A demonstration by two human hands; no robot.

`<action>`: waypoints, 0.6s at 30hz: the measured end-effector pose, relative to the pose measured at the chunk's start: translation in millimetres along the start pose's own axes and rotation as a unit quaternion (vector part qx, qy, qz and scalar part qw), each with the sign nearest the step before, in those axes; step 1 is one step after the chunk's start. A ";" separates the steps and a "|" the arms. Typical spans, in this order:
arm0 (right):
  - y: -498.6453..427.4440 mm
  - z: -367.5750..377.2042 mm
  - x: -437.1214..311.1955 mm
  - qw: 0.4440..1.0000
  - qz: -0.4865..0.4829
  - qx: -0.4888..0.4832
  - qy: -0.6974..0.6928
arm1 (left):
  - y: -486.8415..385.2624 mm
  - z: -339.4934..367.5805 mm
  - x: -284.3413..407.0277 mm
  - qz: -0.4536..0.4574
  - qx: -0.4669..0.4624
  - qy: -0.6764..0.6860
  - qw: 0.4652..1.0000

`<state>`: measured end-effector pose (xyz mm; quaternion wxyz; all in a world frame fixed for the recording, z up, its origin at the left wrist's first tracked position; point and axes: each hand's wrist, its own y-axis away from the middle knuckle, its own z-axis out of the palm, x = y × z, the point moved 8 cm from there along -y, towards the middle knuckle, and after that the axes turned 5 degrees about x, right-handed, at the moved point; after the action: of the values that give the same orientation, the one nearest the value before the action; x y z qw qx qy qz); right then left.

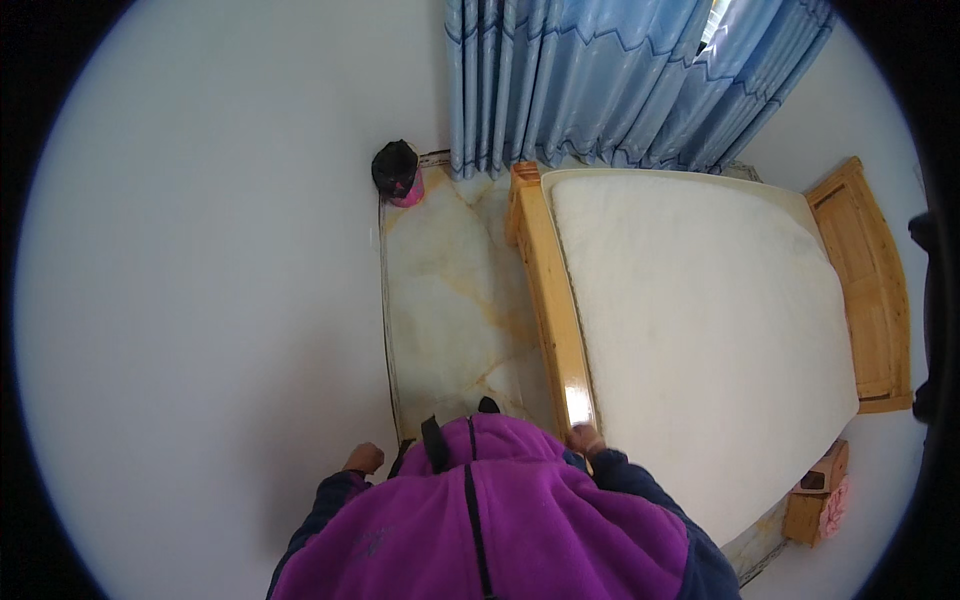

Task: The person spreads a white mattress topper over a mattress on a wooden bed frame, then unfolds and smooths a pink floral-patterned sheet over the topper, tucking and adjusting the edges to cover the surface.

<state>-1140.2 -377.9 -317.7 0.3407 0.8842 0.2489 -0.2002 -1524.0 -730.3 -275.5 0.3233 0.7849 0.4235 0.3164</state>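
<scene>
My left hand (364, 457) is at the lower left, fingers curled in, close to the white wall (225, 262). Nothing shows in it. My right hand (586, 438) is beside the near end of the bed's wooden footboard (551, 322). It is slightly blurred, and whether it touches the wood or holds anything I cannot tell. To the right of the footboard lies a bare cream mattress (712, 315). My purple and navy fleece jacket (480, 517) fills the bottom of the view, and a dark shoe tip (488, 405) shows in front of it.
A strip of marble-patterned floor (450, 277) runs between wall and footboard. At its far end stands a pink bin (409, 193) with a black liner. Blue curtains (600, 90) hang beyond. The wooden headboard (862, 300) and a small wooden cabinet (806, 517) are on the right.
</scene>
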 end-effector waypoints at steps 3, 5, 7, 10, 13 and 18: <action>-66.3 -61.5 -69.3 0.951 0.050 0.015 -0.305 | -29.3 -47.3 30.7 0.073 0.028 0.021 0.997; -100.0 -85.2 -99.7 0.947 0.078 0.010 -0.311 | -54.7 -80.0 67.1 0.166 0.075 -0.008 0.983; -126.8 -91.0 -111.3 0.947 0.103 -0.007 -0.305 | -87.6 -103.8 96.6 0.210 0.070 -0.023 0.975; -155.6 -82.1 -89.3 0.965 0.167 -0.066 -0.193 | -145.7 -134.1 127.7 0.213 0.006 -0.036 0.976; -173.4 -65.3 -73.0 0.970 0.039 -0.171 0.166 | -213.8 -191.4 148.7 0.249 0.012 -0.161 0.955; -200.9 -57.6 -61.3 0.961 0.253 -0.100 -0.044 | -332.5 -330.4 170.5 0.269 -0.011 -0.258 0.928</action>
<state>-1294.2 -226.7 -347.0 0.4773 0.8702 0.0209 -0.1206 -1856.4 -359.2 -300.1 0.3332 0.9201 0.0948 0.1826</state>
